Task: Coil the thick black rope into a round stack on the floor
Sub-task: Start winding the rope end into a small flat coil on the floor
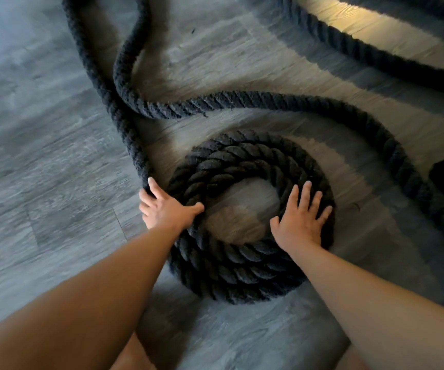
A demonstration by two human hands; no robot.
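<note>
Center frame: left hand grips rope at left edge of coil; right hand presses coil, fingers spread flat.

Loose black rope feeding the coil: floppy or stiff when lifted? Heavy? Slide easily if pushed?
Probably semi-stiff: the black rope lies in broad curves on the floor, no sharp kinks. Likely heavy, being thicker than any finger of the left hand. Pushed, it probably drags rather than glides: its twisted strands look coarse.
</note>
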